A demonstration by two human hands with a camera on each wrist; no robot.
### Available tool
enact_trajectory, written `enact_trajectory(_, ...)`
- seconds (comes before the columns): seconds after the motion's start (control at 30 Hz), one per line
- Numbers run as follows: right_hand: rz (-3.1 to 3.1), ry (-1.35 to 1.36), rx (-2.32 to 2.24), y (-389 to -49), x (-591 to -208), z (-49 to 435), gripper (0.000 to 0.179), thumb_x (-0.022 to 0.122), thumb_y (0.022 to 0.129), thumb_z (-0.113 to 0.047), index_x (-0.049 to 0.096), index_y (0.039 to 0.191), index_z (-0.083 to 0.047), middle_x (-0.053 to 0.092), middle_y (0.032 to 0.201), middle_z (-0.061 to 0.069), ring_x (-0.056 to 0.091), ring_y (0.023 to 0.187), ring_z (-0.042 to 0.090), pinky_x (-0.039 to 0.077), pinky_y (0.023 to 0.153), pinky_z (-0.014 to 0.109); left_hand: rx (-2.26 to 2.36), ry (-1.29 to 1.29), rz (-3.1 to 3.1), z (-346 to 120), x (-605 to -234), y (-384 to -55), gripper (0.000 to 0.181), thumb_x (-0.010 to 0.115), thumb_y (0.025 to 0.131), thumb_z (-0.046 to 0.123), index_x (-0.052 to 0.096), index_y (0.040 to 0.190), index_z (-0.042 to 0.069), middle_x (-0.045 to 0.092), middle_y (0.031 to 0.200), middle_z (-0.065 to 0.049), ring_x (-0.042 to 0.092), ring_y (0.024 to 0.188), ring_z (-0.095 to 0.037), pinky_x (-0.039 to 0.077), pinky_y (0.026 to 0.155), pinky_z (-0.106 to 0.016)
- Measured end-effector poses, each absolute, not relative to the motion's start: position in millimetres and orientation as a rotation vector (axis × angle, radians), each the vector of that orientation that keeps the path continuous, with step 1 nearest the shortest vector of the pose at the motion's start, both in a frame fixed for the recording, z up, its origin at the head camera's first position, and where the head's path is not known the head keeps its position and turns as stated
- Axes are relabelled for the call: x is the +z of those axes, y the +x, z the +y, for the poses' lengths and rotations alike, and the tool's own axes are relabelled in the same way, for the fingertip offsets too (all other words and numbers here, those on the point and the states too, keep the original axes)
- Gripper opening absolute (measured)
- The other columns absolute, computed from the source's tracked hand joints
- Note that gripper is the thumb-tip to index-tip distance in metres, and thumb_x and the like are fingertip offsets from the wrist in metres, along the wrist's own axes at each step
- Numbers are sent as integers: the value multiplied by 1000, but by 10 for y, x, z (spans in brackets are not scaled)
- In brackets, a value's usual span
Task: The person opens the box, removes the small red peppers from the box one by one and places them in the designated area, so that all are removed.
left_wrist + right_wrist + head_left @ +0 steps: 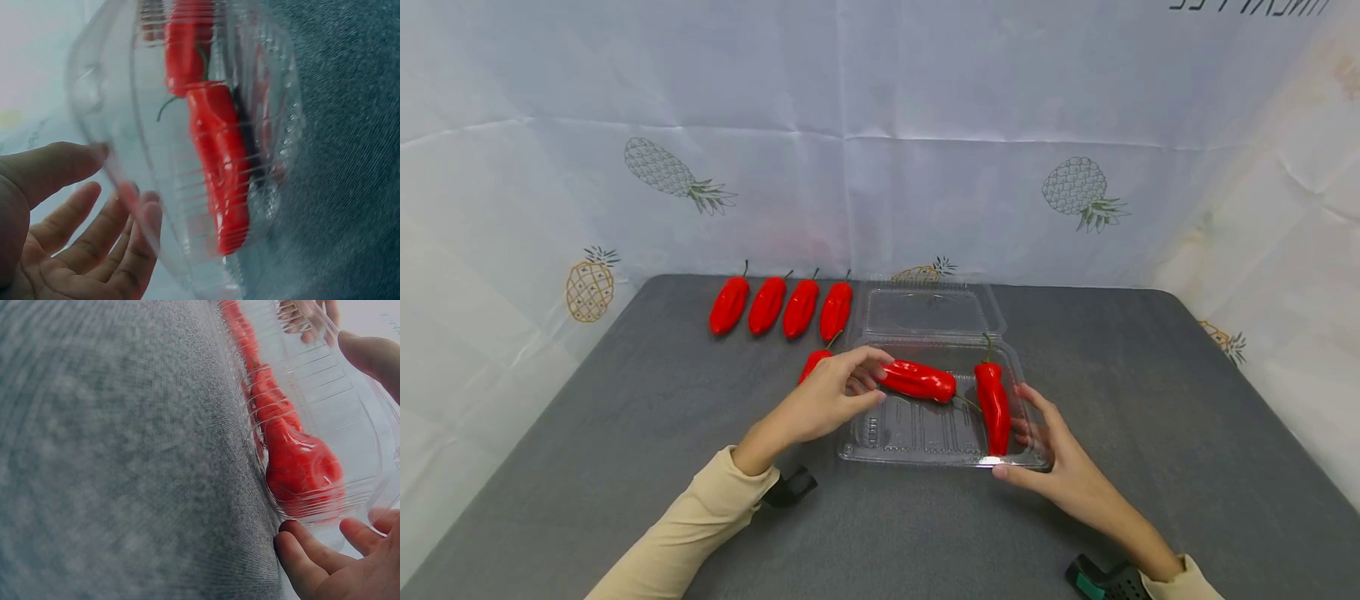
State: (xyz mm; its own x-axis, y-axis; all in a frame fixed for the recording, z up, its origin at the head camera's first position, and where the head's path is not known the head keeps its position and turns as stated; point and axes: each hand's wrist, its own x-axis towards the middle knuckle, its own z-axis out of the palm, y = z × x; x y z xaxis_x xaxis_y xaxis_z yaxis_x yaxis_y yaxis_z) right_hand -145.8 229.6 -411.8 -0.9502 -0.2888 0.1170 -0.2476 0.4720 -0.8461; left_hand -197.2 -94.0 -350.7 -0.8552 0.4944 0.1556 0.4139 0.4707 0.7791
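Note:
A clear plastic clamshell box stands on the table with its lid folded back. Two red peppers are in its base: one runs front to back along the right side. The other pepper lies crosswise, its green stem pointing at the first. My left hand hovers over the box's left rim, fingers loosely bent and spread by that pepper's blunt end. In the left wrist view a gap separates the fingertips from the pepper. My right hand holds the box's right front corner, thumb at the rim.
Several red peppers lie side by side at the back left of the grey table. One more pepper is partly hidden behind my left hand. A white cloth with pineapple prints hangs behind the table.

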Motion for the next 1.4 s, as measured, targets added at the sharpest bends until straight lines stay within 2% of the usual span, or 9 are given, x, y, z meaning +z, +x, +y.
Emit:
enact_trajectory(0.27,2658,-476,-1517,-1460,-4112,2295,101,80,83,-19,12,158,-13,23,160,19,52,129,44,45,93,11,1290,875,2613,-852,-3533,-1975,43,70,90,5,56,131,2,65,119,-16,64,104,-31,54,93,-40)
enact_trajectory(0.4,2652,-461,-1513,-1465,-4110,2289,102,80,83,-19,12,158,-13,23,160,20,51,129,45,44,93,10,1275,889,2620,-807,-3547,-2006,45,71,89,5,56,131,2,65,119,-16,64,104,-32,53,94,-45)
enact_trajectory(1.23,2648,-481,-1527,-1470,-4132,2297,102,81,83,-19,12,158,-12,22,160,21,51,129,46,43,94,9,1056,961,2751,-475,-3641,-2144,42,72,89,6,58,129,6,62,127,-12,59,114,-25,51,98,-41)
enact_trajectory(1.4,2648,-473,-1518,-1470,-4129,2297,103,80,83,-20,11,158,-13,22,160,20,51,130,46,43,94,9,1036,971,2754,-426,-3668,-2169,43,72,89,7,58,130,7,62,127,-11,58,115,-25,53,96,-39)
